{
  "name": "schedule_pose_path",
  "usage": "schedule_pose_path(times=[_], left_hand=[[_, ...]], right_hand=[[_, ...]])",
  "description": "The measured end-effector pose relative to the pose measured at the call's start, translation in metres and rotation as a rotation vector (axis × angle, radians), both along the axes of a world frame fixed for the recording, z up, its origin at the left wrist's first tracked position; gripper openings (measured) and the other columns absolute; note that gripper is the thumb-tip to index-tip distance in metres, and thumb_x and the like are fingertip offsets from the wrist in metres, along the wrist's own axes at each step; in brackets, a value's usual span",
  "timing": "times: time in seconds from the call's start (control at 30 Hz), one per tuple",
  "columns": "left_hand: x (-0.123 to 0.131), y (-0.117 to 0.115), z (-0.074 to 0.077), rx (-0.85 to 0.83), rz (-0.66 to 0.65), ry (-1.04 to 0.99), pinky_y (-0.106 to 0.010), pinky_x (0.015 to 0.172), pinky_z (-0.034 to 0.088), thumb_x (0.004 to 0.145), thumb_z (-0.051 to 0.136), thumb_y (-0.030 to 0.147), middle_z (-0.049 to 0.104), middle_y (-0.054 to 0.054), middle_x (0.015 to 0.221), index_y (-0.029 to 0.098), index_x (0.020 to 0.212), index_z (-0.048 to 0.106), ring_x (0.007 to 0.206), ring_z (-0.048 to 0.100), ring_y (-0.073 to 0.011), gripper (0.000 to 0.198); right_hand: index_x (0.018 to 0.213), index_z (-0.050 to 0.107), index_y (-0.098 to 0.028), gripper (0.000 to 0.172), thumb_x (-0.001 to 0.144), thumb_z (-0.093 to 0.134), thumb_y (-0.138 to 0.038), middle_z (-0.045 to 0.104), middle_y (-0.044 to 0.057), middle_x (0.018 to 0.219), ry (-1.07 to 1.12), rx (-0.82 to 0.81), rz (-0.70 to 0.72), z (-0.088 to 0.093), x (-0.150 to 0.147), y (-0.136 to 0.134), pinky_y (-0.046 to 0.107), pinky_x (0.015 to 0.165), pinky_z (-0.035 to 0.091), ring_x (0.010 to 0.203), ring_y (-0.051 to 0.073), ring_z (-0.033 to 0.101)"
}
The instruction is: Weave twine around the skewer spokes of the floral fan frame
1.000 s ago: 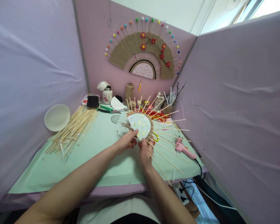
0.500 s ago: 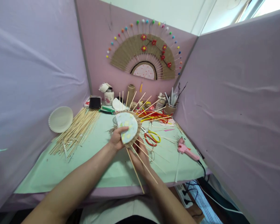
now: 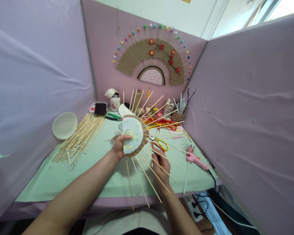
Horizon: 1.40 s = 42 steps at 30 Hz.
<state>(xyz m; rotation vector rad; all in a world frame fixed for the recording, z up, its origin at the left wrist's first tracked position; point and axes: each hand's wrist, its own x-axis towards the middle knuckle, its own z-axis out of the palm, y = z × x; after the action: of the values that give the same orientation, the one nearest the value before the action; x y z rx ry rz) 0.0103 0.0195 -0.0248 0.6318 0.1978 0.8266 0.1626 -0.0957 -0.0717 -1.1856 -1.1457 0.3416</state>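
My left hand (image 3: 119,147) grips a half-round fan base (image 3: 133,129) by its straight edge, thumb on top. The base is faced with pale blue fabric with yellow patches and has a braided brown rim. Thin bamboo sticks (image 3: 129,182) radiate from its curved edge, away from me, to the right and toward me. My right hand (image 3: 161,168) is below and right of the base, behind some sticks, with fingers curled together. Whatever those fingers hold, if anything, is too small or hidden to name. Scissors (image 3: 164,143) with a yellow and a red handle lie just beyond it.
At left are a pile of bamboo sticks (image 3: 82,140) and a white scalloped dish (image 3: 65,125). Green-handled pliers (image 3: 114,115) lie behind. A pink glue gun (image 3: 194,159) rests at right. Jars and red strips (image 3: 161,122) line the back, below a large decorated fan (image 3: 134,54).
My right hand has moved right and toward me, away from the rim, and its fingers are now curled. The fan base has turned slightly, so its sticks point differently.
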Motion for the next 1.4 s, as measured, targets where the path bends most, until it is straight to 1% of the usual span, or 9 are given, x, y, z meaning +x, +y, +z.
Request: schedule_pose_path(times=[0.33,0.43,0.57,0.67,0.73,0.83,0.97,1.2,1.4], left_hand=[[-0.002,0.003,-0.003,0.028,-0.019,-0.009,-0.052,0.098,0.048,0.070,0.051,0.011,0.068,-0.018,0.118,0.008,0.139,0.044,0.112,0.063,-0.0329,0.070],[-0.006,0.008,-0.005,0.030,-0.026,-0.001,-0.052,0.097,0.048,0.070,0.051,0.012,0.069,-0.018,0.115,0.008,0.139,0.045,0.109,0.064,-0.0326,0.069],[-0.014,0.014,-0.005,0.041,-0.051,0.045,-0.053,0.096,0.048,0.070,0.052,0.013,0.070,-0.018,0.112,0.008,0.137,0.047,0.107,0.065,-0.0333,0.068],[-0.019,0.015,-0.002,0.080,-0.082,0.056,-0.053,0.098,0.046,0.068,0.053,0.012,0.071,-0.017,0.112,0.008,0.137,0.048,0.108,0.064,-0.0338,0.069],[-0.021,0.015,0.002,0.119,-0.116,0.036,-0.054,0.100,0.044,0.069,0.053,0.012,0.070,-0.016,0.113,0.010,0.137,0.048,0.111,0.063,-0.0339,0.069],[-0.021,0.012,0.006,0.152,-0.179,0.009,-0.056,0.102,0.042,0.070,0.053,0.012,0.069,-0.016,0.116,0.012,0.139,0.046,0.113,0.062,-0.0338,0.069],[-0.019,0.013,0.006,0.158,-0.190,0.015,-0.058,0.102,0.040,0.070,0.052,0.010,0.068,-0.017,0.118,0.012,0.138,0.046,0.113,0.062,-0.0335,0.069],[-0.022,0.018,0.006,0.099,-0.128,-0.013,-0.057,0.100,0.044,0.073,0.050,0.012,0.070,-0.016,0.114,0.011,0.129,0.053,0.110,0.064,-0.0325,0.056],[-0.022,0.016,0.012,0.017,0.013,-0.045,-0.058,0.098,0.045,0.073,0.048,0.012,0.071,-0.016,0.112,0.011,0.139,0.044,0.108,0.065,-0.0328,0.066]], right_hand=[[0.097,0.071,-0.020,0.020,0.087,0.056,-0.031,0.069,0.007,0.095,0.039,-0.020,0.063,0.007,-0.005,-0.011,0.033,0.080,0.047,0.089,0.020,0.062],[0.088,0.071,-0.020,0.017,0.083,0.061,-0.033,0.068,0.005,0.085,0.125,-0.078,0.074,0.010,-0.001,-0.010,0.030,0.072,0.046,0.079,0.018,0.060],[0.065,0.059,-0.019,0.024,0.075,0.070,-0.038,0.044,-0.005,0.053,0.536,-0.203,0.271,0.023,0.024,-0.004,0.022,0.047,0.031,0.048,0.009,0.036],[0.058,0.049,-0.018,0.033,0.073,0.073,-0.037,0.030,-0.008,0.053,0.805,-0.250,0.508,0.042,0.051,-0.006,0.018,0.042,0.023,0.045,0.006,0.022],[0.063,0.054,-0.018,0.028,0.073,0.073,-0.035,0.029,-0.008,0.056,0.869,-0.216,0.539,0.055,0.068,-0.010,0.016,0.041,0.021,0.046,0.005,0.018],[0.068,0.059,-0.017,0.024,0.073,0.074,-0.035,0.030,-0.007,0.057,0.817,-0.185,0.505,0.069,0.083,-0.017,0.016,0.041,0.021,0.047,0.005,0.021],[0.075,0.066,-0.019,0.019,0.071,0.076,-0.035,0.036,-0.006,0.055,0.652,-0.097,0.336,0.073,0.088,-0.023,0.018,0.043,0.024,0.050,0.007,0.028],[0.074,0.068,-0.019,0.019,0.071,0.076,-0.037,0.046,-0.003,0.055,0.468,-0.057,0.180,0.055,0.086,-0.020,0.022,0.049,0.032,0.052,0.008,0.036],[0.071,0.068,-0.018,0.025,0.068,0.076,-0.041,0.048,-0.003,0.055,0.411,-0.257,0.211,0.036,0.064,-0.007,0.022,0.045,0.027,0.049,0.007,0.035]])
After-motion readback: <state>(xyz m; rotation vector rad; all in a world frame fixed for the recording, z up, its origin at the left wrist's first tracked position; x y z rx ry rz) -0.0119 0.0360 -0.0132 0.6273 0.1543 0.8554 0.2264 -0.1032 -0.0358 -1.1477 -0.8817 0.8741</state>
